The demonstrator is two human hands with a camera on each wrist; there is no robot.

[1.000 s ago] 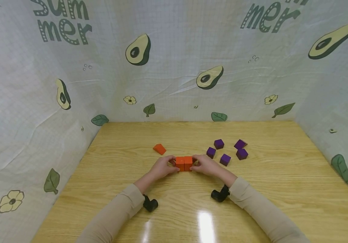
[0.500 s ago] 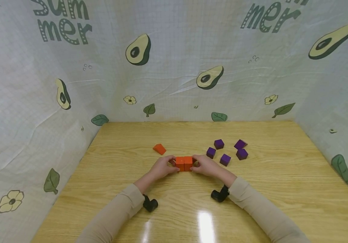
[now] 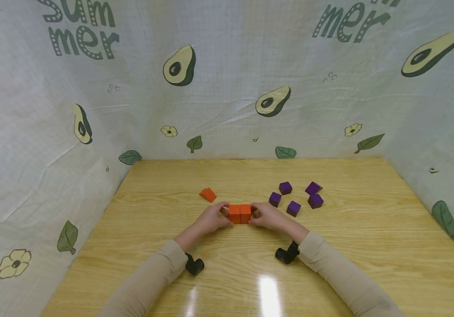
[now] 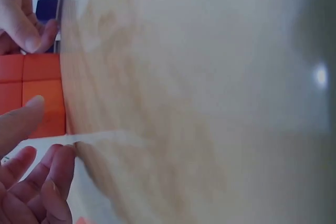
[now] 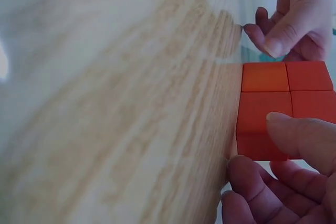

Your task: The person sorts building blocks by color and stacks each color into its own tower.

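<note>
Orange cubes stand in a two-by-two block on the table; the head view shows the left upper cube and the right upper cube. Below them, a lower cube shows in the right wrist view. My left hand is at the block's left side, thumb and fingers spread around it; its thumb tip stands slightly off the cubes in the right wrist view. On the other side my right hand holds the right-hand cubes between thumb and fingers. An orange triangular block lies behind my left hand.
Several purple pieces lie behind and right of my right hand, among them a purple cube and a purple triangular block. The wooden table ends at a patterned cloth backdrop. Black wrist cameras hang below both wrists.
My left thumb and fingers have loosened and drawn slightly away from the orange cubes. The right hand and the cubes have hardly moved.
</note>
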